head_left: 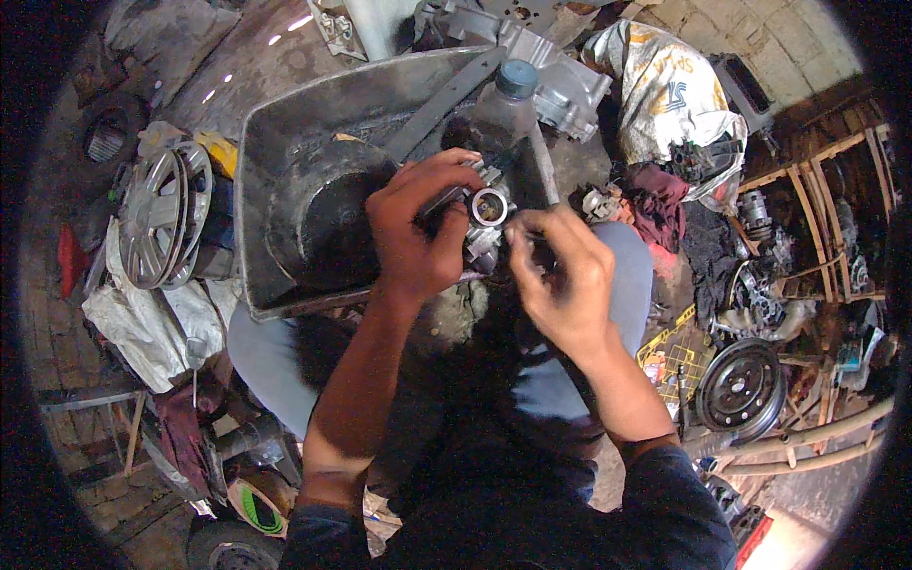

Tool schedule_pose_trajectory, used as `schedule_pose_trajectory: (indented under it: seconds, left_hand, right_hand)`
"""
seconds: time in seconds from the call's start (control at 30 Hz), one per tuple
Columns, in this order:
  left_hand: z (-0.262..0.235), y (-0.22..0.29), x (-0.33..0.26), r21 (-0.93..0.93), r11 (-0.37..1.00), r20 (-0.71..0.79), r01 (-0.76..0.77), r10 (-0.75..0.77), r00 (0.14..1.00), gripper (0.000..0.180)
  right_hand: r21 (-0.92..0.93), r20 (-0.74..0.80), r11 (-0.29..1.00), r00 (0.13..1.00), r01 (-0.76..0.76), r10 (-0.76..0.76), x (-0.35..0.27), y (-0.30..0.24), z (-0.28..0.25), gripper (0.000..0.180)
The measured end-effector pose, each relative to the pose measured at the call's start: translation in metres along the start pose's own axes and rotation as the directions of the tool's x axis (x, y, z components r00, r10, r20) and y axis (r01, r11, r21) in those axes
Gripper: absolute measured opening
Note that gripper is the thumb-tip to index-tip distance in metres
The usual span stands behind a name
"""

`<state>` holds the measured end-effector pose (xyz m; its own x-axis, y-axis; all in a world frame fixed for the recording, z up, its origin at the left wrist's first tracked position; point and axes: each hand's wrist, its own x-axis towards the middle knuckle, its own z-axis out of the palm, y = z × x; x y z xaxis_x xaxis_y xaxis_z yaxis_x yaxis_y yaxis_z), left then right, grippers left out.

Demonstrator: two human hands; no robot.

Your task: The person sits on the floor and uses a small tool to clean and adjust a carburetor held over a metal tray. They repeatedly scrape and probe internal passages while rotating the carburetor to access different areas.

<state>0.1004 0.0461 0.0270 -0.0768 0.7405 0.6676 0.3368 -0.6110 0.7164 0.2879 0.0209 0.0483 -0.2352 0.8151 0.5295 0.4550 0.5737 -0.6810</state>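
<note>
My left hand (418,228) grips a small metal carburetor-like part (486,214) with a round brass-ringed opening facing up. My right hand (560,271) is closed at the part's right side, fingertips pinched against it; whatever they hold is hidden. Both hands hover over my lap, at the near edge of a dirty grey metal tray (275,142). A plastic bottle with a grey-blue cap (503,104) stands just behind the part.
A round black bowl (328,214) lies in the tray. A wheel cover (161,214) and white sacks sit left. Engine parts (560,76), a printed sack (665,95) and rags are behind; a dark pulley wheel (741,385) and wooden shelves at right.
</note>
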Motion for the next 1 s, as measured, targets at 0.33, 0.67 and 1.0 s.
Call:
schedule_pose_trajectory:
  seconds: [0.33, 0.67, 1.0]
  left_hand:
    - [0.002, 0.002, 0.000, 0.026, 1.000, -0.024, -0.008, 0.009, 1.000, 0.024]
    - [0.000, 0.001, 0.001, -0.003, 1.000, -0.020, -0.014, 0.014, 1.000, 0.026]
    - [0.000, 0.001, 0.000, 0.017, 1.000, -0.018, -0.002, 0.002, 1.000, 0.027]
  right_hand:
    - [-0.116, -0.111, 0.993, 0.994, -0.008, -0.005, 0.010, 0.023, -0.001, 0.013]
    - [0.115, -0.092, 0.981, 0.982, -0.154, 0.165, 0.002, 0.005, -0.001, 0.012]
    - [0.020, -0.061, 0.993, 0.991, -0.119, 0.120, 0.011, 0.003, -0.002, 0.009]
